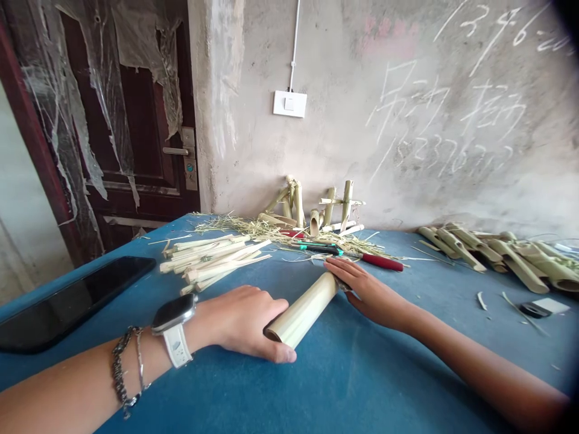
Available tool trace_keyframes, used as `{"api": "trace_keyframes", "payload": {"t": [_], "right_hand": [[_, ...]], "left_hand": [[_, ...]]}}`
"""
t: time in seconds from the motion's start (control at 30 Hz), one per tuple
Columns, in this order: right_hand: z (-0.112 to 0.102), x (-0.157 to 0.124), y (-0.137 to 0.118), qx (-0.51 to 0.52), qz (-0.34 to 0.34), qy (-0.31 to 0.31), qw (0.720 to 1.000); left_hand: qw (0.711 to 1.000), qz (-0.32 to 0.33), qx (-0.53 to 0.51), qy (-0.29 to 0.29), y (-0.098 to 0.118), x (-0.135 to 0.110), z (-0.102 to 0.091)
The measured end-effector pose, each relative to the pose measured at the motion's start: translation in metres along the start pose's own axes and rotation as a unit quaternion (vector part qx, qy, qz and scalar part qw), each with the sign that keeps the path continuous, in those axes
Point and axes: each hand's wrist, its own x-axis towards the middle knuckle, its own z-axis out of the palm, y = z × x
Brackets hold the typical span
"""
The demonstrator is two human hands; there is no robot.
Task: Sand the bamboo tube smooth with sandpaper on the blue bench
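Note:
A pale green split bamboo piece (305,310) slants across the blue table, its hollow near end facing me. My left hand (253,322) grips that near end, thumb below and fingers on the far side. At the other end lies my right hand (362,286), fingers stretched together past the bamboo's tip. A small dark scrap (344,286) shows between the right palm and the bamboo; what it is I cannot make out. Just beyond the right fingers are a red-handled tool (382,262) and a black and teal tool (319,248).
Cut bamboo strips (217,259) lie left of centre, with a black phone (76,301) at the left. Small bamboo constructions (294,202) stand among shavings against the wall. More split bamboo pieces (515,262) are piled at right, near a black and white item (543,307).

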Motion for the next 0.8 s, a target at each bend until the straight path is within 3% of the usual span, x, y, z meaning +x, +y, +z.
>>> {"api": "trace_keyframes", "payload": {"t": [0.17,0.27,0.33,0.47,0.53,0.7,0.8], "right_hand": [[-0.019,0.001,-0.052,0.068,-0.135,-0.059,0.987],[-0.026,0.003,-0.054,0.11,-0.201,-0.088,0.969],[-0.023,0.005,-0.033,0.11,-0.182,-0.065,0.975],[-0.008,0.003,0.01,0.027,-0.026,0.023,0.999],[-0.005,0.003,0.005,0.014,-0.033,0.018,0.999],[-0.016,0.002,-0.049,0.063,-0.152,-0.036,0.986],[-0.019,-0.001,-0.051,0.083,-0.154,-0.028,0.984]], "left_hand": [[1.0,-0.002,0.001,0.003,-0.001,0.002,0.003],[1.0,-0.004,0.003,0.005,-0.001,0.004,0.004],[1.0,-0.002,-0.011,-0.006,-0.002,0.005,0.004],[0.999,0.006,-0.047,-0.026,-0.005,0.006,0.001],[0.998,0.011,-0.051,-0.03,-0.005,0.006,-0.001],[0.999,0.025,-0.031,-0.027,-0.005,0.005,-0.001],[0.998,0.037,-0.027,-0.035,-0.007,0.004,-0.001]]}}
